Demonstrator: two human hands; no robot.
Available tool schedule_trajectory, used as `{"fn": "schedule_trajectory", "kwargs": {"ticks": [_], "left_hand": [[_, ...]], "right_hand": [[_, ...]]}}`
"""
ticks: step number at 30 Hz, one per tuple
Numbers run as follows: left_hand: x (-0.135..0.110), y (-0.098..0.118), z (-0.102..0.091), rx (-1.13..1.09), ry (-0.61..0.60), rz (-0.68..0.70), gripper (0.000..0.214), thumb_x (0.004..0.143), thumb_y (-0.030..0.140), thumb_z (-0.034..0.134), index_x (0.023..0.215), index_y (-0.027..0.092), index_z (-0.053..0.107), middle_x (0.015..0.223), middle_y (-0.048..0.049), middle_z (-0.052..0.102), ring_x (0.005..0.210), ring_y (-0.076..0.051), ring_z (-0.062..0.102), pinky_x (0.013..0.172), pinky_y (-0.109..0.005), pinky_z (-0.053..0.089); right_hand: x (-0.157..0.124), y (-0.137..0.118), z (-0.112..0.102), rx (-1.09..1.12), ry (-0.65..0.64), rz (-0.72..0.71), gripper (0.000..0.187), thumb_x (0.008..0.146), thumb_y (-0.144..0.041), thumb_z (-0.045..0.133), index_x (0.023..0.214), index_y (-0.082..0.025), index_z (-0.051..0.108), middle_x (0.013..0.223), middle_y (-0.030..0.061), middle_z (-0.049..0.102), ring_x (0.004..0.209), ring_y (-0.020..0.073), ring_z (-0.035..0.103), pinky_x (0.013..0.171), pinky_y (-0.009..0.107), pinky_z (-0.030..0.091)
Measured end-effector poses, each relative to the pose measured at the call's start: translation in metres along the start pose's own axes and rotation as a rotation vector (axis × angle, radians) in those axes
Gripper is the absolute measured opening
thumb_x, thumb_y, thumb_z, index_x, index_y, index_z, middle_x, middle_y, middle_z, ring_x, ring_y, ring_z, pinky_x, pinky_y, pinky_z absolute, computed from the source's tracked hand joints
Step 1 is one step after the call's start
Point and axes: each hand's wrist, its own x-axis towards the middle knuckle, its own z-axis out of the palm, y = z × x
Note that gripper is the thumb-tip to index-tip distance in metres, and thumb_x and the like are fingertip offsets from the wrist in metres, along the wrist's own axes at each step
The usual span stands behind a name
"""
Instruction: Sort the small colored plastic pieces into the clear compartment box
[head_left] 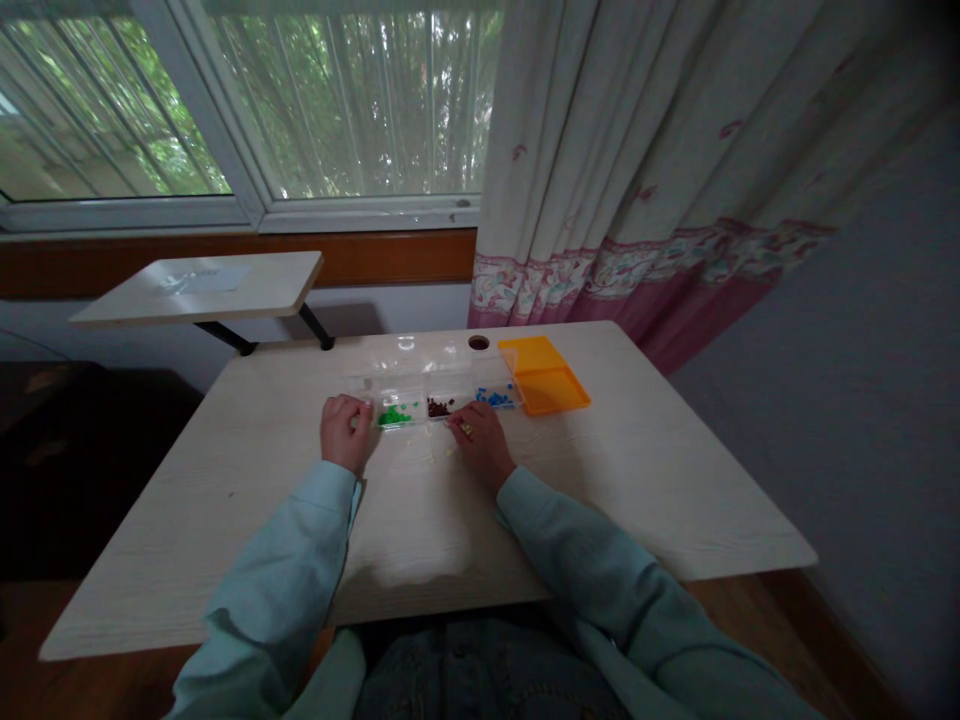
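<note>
From my end of the feed, I have my left hand [346,432] curled at the near left end of the clear box [448,385], its fingers bent inward; I can't tell whether they grip the box or only rest against it. My right hand [484,440] is at the front edge of the box, thumb and fingertips drawn close together just beside the brown bits [438,408]. Whether anything is pinched there is too small for me to tell. A yellowish spot shows on those fingers, but I can't make out what it is.

The box lies between and just beyond both hands. Its green bits [395,415] are just right of my left hand, the brown ones sit in the middle section, and the blue bits [493,398] are right behind my right knuckles. A few pale yellow bits [450,451] lie loose on the table [637,480], just left of my right hand.

Farther out to the right of that hand is an orange tray [553,392]. A round hole [478,342] is beyond the box, and a raised shelf [255,285] stands ahead and left of my left hand.
</note>
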Motion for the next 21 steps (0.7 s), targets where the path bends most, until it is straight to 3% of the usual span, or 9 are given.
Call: {"fn": "schedule_trajectory", "kwargs": {"ticks": [5,8,13,18,21], "left_hand": [[-0.013,0.064,0.023,-0.22,-0.29,0.186,0.022,0.095,0.031,0.044,0.089,0.021,0.064,0.083,-0.0073,0.061,0.085,-0.022,0.051,0.08,-0.038,0.04],[-0.02,0.084,0.029,-0.297,-0.39,0.21,0.028,0.097,0.033,0.037,0.091,0.02,0.061,0.085,-0.0082,0.06,0.085,-0.022,0.051,0.08,-0.039,0.04],[-0.025,0.092,0.029,-0.458,-0.39,0.104,0.04,0.098,0.042,0.029,0.074,0.022,0.053,0.073,-0.0066,0.053,0.077,-0.021,0.049,0.074,-0.038,0.041],[-0.026,0.093,0.029,-0.739,-0.42,-0.089,0.046,0.096,0.051,0.033,0.066,0.021,0.051,0.072,-0.0049,0.054,0.075,-0.019,0.054,0.071,-0.035,0.045],[-0.026,0.091,0.029,-0.777,-0.405,-0.145,0.044,0.096,0.049,0.038,0.067,0.02,0.054,0.072,-0.0039,0.055,0.072,-0.017,0.054,0.069,-0.033,0.046]], "right_hand": [[0.002,-0.01,0.0,0.317,0.047,0.132,0.019,0.085,-0.037,0.06,0.081,-0.019,0.065,0.076,0.0029,0.059,0.075,0.0174,0.054,0.074,0.031,0.044],[-0.001,-0.02,0.001,0.614,0.015,0.295,0.027,0.081,-0.047,0.062,0.079,-0.02,0.063,0.073,0.0002,0.058,0.067,0.0148,0.052,0.065,0.028,0.043],[-0.006,-0.034,0.002,0.933,-0.086,0.403,0.029,0.076,-0.048,0.069,0.074,-0.02,0.06,0.068,-0.0021,0.056,0.064,0.0126,0.05,0.062,0.025,0.042],[-0.005,-0.041,-0.001,0.955,-0.103,0.367,0.032,0.079,-0.05,0.065,0.072,-0.02,0.061,0.066,-0.0012,0.057,0.063,0.0133,0.051,0.063,0.027,0.043],[-0.006,-0.04,-0.002,0.896,-0.105,0.323,0.031,0.082,-0.049,0.061,0.074,-0.02,0.065,0.071,0.0004,0.059,0.066,0.0139,0.052,0.065,0.027,0.044]]}}
